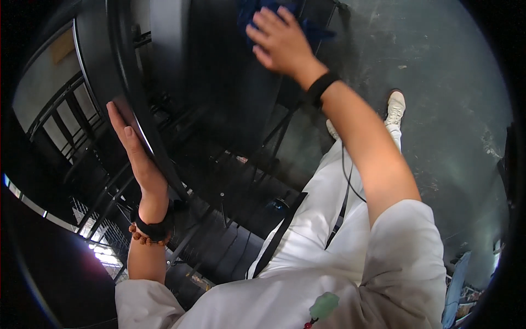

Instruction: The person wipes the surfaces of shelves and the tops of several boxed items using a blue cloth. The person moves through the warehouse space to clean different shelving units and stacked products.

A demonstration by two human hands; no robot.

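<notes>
My left hand (141, 158) lies flat, fingers stretched out, along the side of a dark glossy panel (127, 86) with a rounded, shiny edge. A black band (154, 229) and a brown bead bracelet (144, 238) circle that wrist. At the top of the head view, my right hand (283, 43) is over a dark blue cloth (246, 18), its fingers spread and slightly blurred. The cloth shows on both sides of the hand, against a black surface (230, 74). Whether the fingers grip it is hidden. Another black band (322, 88) is on the right wrist.
Black metal frame bars (279, 131) and dark parts fill the space below the panel. A thin dark cable (345, 164) hangs by my white trousers (324, 214). My white shoe (395, 109) stands on the scuffed grey-green floor (448, 123). A light blue object (456, 288) is at lower right.
</notes>
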